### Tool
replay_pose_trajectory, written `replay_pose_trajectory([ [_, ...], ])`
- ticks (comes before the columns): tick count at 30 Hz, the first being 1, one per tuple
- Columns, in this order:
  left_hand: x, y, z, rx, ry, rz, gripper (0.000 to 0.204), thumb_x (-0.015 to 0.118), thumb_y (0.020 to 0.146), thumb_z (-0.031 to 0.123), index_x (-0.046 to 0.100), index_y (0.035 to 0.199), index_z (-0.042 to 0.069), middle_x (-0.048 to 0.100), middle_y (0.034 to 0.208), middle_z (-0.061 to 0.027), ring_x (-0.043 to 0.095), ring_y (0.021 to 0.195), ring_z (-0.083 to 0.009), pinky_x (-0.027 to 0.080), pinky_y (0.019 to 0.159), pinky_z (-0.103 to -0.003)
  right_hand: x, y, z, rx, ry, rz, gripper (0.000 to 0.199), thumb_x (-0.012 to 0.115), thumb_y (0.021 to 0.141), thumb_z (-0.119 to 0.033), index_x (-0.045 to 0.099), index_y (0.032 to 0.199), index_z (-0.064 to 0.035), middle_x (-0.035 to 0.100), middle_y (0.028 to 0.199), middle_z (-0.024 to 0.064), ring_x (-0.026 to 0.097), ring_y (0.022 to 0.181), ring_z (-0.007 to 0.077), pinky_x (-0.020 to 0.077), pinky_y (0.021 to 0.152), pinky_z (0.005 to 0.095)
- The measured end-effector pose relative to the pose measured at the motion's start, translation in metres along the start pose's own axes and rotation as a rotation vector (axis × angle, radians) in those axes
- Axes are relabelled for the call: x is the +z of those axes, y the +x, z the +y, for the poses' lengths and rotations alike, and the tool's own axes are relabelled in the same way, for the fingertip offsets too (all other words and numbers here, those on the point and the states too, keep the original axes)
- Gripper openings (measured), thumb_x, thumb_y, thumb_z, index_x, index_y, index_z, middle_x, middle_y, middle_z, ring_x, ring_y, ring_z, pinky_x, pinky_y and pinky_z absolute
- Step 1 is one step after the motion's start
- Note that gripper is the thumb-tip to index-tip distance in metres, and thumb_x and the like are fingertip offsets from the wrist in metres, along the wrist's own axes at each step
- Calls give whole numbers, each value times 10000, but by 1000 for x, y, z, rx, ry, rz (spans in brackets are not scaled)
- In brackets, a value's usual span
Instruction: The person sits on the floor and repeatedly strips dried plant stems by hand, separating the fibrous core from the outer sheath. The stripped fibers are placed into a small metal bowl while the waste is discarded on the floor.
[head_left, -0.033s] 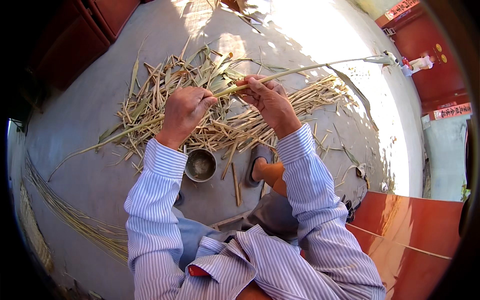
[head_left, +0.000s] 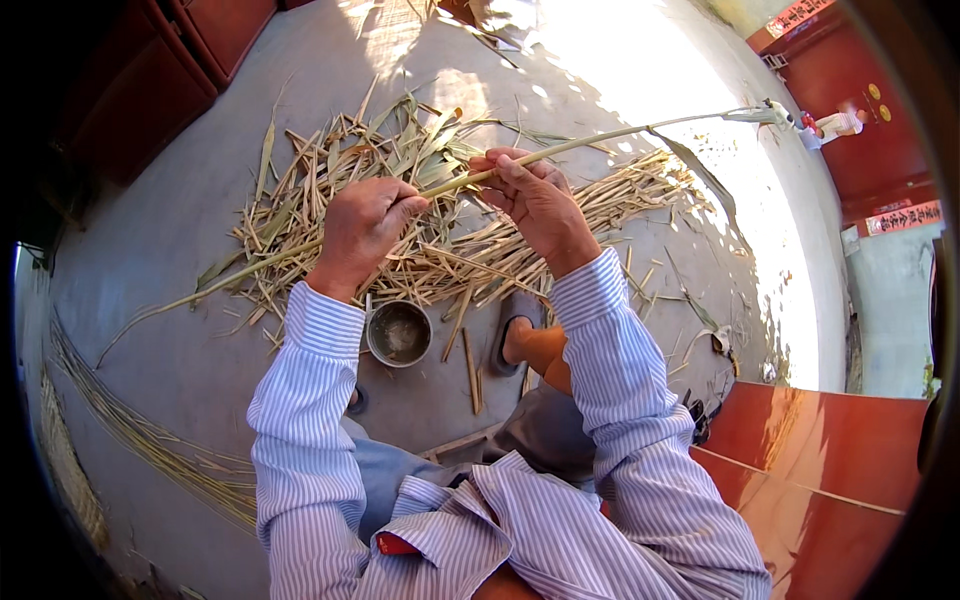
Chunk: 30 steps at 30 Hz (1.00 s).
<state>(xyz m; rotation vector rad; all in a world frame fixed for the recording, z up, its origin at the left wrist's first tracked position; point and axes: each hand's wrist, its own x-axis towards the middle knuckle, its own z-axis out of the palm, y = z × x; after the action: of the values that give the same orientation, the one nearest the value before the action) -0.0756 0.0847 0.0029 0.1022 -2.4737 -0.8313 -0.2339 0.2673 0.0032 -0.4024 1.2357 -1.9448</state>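
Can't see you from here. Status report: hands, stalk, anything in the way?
Left hand closed around long stalk; right hand pinching it farther along. Stalk crosses above straw heap. Metal pot on floor, clear of stalk.

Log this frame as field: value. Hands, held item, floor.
left_hand: left hand closed around the stalk
right_hand: right hand pinching the stalk, thumb against fingers
held_item: one long stalk, slanting up to the right
floor_center: loose pile of cut stalk pieces
floor_near: round metal pot, below the left hand
floor_left: long thin stems
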Motion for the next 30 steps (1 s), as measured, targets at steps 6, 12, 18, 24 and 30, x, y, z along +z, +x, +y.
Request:
replay_pose_trajectory([
  [6, -7, -9, -22, -158, -41, -108, 138, 707, 816, 170, 668, 835, 39, 652, 732, -101, 613, 629, -259, 452, 552, -354, -12, -2, -11, -108, -121, 191, 261, 584, 970, -242, 601, 1095, -13, 696, 1008, 105, 681, 908, 169, 557, 752, 258],
  [12, 5, -14, -26, 9, 157, -13, 182, 673, 836, 210, 633, 762, 49, 600, 670, -106, 585, 649, -302, 422, 592, -409, -10, 5, 0, -155, -214, 339, 218, 615, 951, -229, 617, 997, -16, 703, 867, 91, 688, 752, 155, 549, 648, 265],
  [18, 13, -18, -26, 127, 279, 72, 191, 660, 848, 235, 588, 765, 78, 558, 665, -78, 554, 673, -278, 388, 649, -401, -14, 11, 7, -116, -203, 389, 251, 641, 936, -243, 622, 922, 8, 691, 837, 104, 683, 706, 156, 536, 562, 234],
  [24, 8, -18, -26, 134, 275, 70, 186, 682, 835, 233, 590, 772, 84, 571, 684, -61, 554, 687, -258, 384, 663, -390, -17, 10, 0, -95, -204, 381, 294, 671, 914, -300, 629, 899, -9, 698, 840, 82, 687, 748, 137, 550, 610, 206],
  [30, -3, -15, -18, 3, 145, 190, 197, 720, 822, 251, 646, 782, 72, 623, 673, -68, 571, 629, -253, 407, 642, -379, -18, 6, -13, -57, -238, 364, 291, 663, 919, -290, 630, 932, -2, 706, 868, 110, 702, 771, 169, 564, 623, 222],
])
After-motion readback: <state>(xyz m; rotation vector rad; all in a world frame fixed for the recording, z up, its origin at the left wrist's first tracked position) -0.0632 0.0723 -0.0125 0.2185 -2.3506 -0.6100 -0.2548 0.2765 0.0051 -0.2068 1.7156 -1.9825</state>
